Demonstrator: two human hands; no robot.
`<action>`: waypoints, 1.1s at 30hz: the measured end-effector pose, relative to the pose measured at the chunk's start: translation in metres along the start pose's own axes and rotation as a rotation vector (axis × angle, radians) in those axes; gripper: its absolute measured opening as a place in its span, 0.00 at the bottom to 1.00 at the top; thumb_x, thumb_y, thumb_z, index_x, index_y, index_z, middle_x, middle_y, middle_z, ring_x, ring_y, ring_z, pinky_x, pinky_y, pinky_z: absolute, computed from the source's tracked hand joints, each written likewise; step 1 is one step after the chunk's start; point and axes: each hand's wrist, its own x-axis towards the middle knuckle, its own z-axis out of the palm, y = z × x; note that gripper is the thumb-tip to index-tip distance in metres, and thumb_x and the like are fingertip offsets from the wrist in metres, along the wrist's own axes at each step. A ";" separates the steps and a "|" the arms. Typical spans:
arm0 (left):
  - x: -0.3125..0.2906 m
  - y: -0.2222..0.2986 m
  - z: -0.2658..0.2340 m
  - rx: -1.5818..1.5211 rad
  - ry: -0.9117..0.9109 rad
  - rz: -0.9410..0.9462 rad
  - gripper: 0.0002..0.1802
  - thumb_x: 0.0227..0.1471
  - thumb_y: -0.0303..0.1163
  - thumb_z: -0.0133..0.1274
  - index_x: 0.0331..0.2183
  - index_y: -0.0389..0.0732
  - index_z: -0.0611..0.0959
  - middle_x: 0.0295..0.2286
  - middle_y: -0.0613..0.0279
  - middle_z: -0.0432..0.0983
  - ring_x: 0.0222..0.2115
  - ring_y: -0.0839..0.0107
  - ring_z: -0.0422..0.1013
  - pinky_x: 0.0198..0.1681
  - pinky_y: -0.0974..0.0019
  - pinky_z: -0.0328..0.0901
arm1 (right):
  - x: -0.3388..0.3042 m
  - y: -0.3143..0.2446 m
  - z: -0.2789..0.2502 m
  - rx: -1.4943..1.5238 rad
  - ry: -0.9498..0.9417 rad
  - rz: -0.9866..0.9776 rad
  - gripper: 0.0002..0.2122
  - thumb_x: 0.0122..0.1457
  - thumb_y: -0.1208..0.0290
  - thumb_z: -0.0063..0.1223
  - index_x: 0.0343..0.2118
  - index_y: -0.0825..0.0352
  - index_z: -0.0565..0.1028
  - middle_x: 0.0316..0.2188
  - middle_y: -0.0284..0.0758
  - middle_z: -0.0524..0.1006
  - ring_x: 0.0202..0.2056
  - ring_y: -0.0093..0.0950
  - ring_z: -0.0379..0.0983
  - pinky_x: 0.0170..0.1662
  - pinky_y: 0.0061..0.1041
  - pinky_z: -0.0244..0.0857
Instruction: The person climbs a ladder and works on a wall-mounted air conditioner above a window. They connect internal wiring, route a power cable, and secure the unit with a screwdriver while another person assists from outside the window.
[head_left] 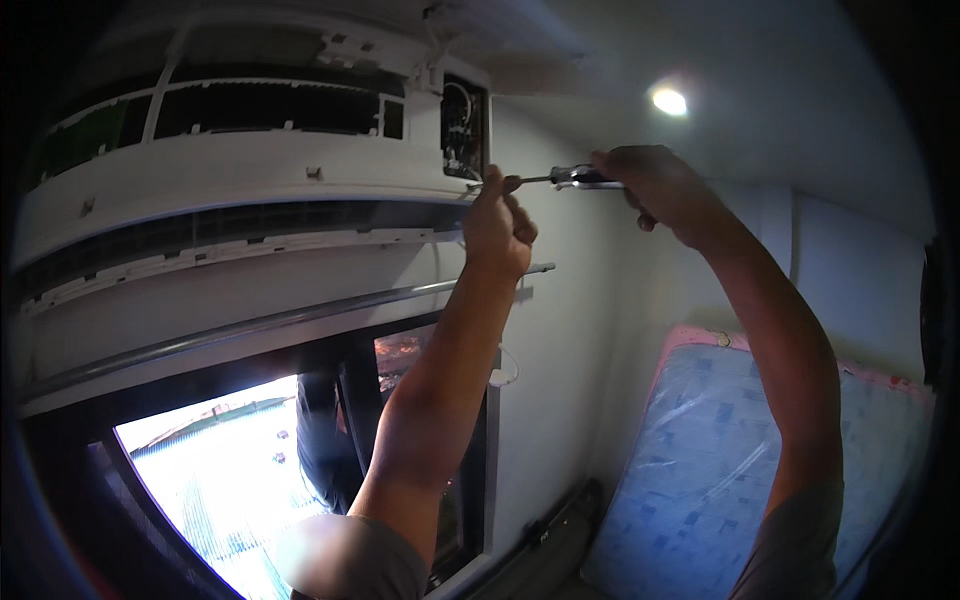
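Observation:
Both my arms are raised toward a white wall-mounted air conditioner [240, 170] with its front cover off. My right hand [670, 190] is wrapped round the handle of a screwdriver [585, 178], held nearly level and pointing left. With fingers closed, my left hand [497, 228] pinches the shaft near its tip, beside the unit's lower right corner. The tip itself is hidden behind my fingers. Just above them, an open compartment [463, 125] at the unit's right end shows wiring and dark electrical parts.
A metal rod [270, 322] runs along the wall below the unit. Under that is a dark-framed window [215, 480] with bright light outside. A plastic-wrapped blue mattress [690, 470] with pink edging leans at the right. A round ceiling light [670, 101] glows above.

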 end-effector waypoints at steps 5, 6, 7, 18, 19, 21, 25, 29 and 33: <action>-0.002 0.002 -0.005 0.007 0.016 -0.019 0.21 0.65 0.53 0.59 0.30 0.47 0.77 0.14 0.77 0.51 0.14 0.78 0.46 0.20 0.69 0.43 | -0.009 0.012 0.009 -0.884 0.396 -1.068 0.15 0.64 0.60 0.64 0.47 0.64 0.78 0.22 0.37 0.73 0.22 0.34 0.70 0.32 0.34 0.71; -0.003 0.004 -0.007 0.024 0.001 -0.022 0.21 0.65 0.53 0.59 0.30 0.47 0.77 0.14 0.77 0.51 0.14 0.78 0.46 0.20 0.69 0.43 | -0.006 0.015 0.012 -1.037 0.535 -1.349 0.16 0.64 0.59 0.63 0.48 0.64 0.79 0.22 0.37 0.73 0.23 0.34 0.70 0.34 0.34 0.71; -0.003 0.005 -0.008 0.040 -0.003 -0.024 0.21 0.64 0.53 0.59 0.30 0.47 0.77 0.14 0.77 0.52 0.14 0.78 0.46 0.20 0.69 0.43 | -0.003 0.018 0.015 -1.020 0.484 -1.306 0.16 0.63 0.61 0.64 0.48 0.65 0.78 0.23 0.38 0.74 0.24 0.34 0.71 0.35 0.35 0.71; 0.003 0.002 -0.010 0.047 0.024 0.023 0.22 0.63 0.54 0.61 0.31 0.45 0.79 0.15 0.77 0.55 0.13 0.79 0.49 0.20 0.70 0.45 | -0.016 0.008 0.012 -0.437 0.130 -0.632 0.13 0.56 0.74 0.70 0.43 0.65 0.79 0.30 0.40 0.79 0.30 0.37 0.76 0.38 0.38 0.72; 0.002 0.002 -0.010 0.048 0.018 0.028 0.22 0.63 0.54 0.61 0.31 0.45 0.78 0.15 0.77 0.55 0.13 0.79 0.49 0.20 0.69 0.45 | -0.017 0.009 0.012 -0.632 0.257 -0.826 0.12 0.57 0.74 0.70 0.42 0.65 0.79 0.30 0.40 0.79 0.30 0.37 0.76 0.37 0.37 0.72; 0.000 0.004 -0.012 0.051 -0.005 0.025 0.22 0.64 0.53 0.60 0.32 0.44 0.78 0.15 0.76 0.55 0.13 0.78 0.48 0.20 0.69 0.45 | -0.018 0.014 0.014 -0.977 0.489 -1.291 0.12 0.58 0.74 0.69 0.42 0.66 0.78 0.31 0.40 0.79 0.30 0.37 0.76 0.37 0.37 0.72; 0.000 0.006 -0.012 0.063 0.011 0.024 0.22 0.68 0.51 0.55 0.33 0.41 0.79 0.15 0.75 0.55 0.12 0.79 0.51 0.18 0.69 0.46 | -0.001 0.013 0.012 -0.682 0.271 -0.827 0.16 0.54 0.75 0.69 0.44 0.67 0.77 0.32 0.38 0.79 0.30 0.36 0.75 0.36 0.35 0.71; 0.001 0.005 -0.008 0.058 0.042 0.019 0.23 0.68 0.52 0.54 0.33 0.41 0.79 0.15 0.75 0.55 0.12 0.80 0.51 0.18 0.69 0.46 | 0.008 0.006 0.003 -0.481 0.052 -0.537 0.12 0.59 0.65 0.65 0.41 0.66 0.79 0.29 0.37 0.77 0.30 0.34 0.74 0.36 0.33 0.69; -0.001 0.005 -0.008 0.053 0.027 0.028 0.24 0.64 0.55 0.58 0.34 0.42 0.77 0.15 0.76 0.53 0.14 0.79 0.47 0.21 0.68 0.45 | -0.009 0.015 0.011 -0.938 0.414 -1.160 0.21 0.48 0.77 0.70 0.47 0.65 0.77 0.32 0.37 0.77 0.30 0.36 0.75 0.34 0.34 0.71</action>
